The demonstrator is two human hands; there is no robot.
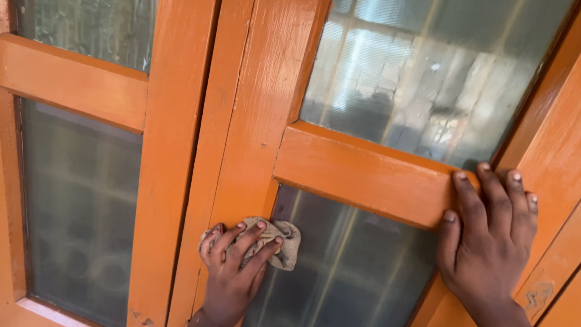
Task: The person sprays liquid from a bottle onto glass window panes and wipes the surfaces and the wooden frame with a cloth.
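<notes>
An orange-painted wooden window frame (242, 121) fills the view, its two sashes meeting at a vertical seam left of centre. Each sash carries frosted glass panes (423, 79) split by a horizontal crossbar (363, 175); the panes look cloudy and streaked, and the paint shows small chips near the bottom edge.

The right hand (493, 242) lies flat against the right sash, fingers spread and hooked over the right end of the crossbar, the thumb reaching along its underside. It closes on nothing; it only bears on the wood, as if to steady the sash.

The left hand (233, 266) presses a small beige cleaning cloth (281, 242) against the inner stile of the right sash, right at the edge of the lower pane. The fingers are splayed over the crumpled fabric, pinning it to the surface rather than clenching it; part of the cloth pokes out past the fingertips onto the glass.

The cloth looks light, soft and limp, so it is likely to bunch and slide unless held under a flat palm and fingers. The glass is probably fragile and smooth, so firm force is better taken on the stiff wooden members.
</notes>
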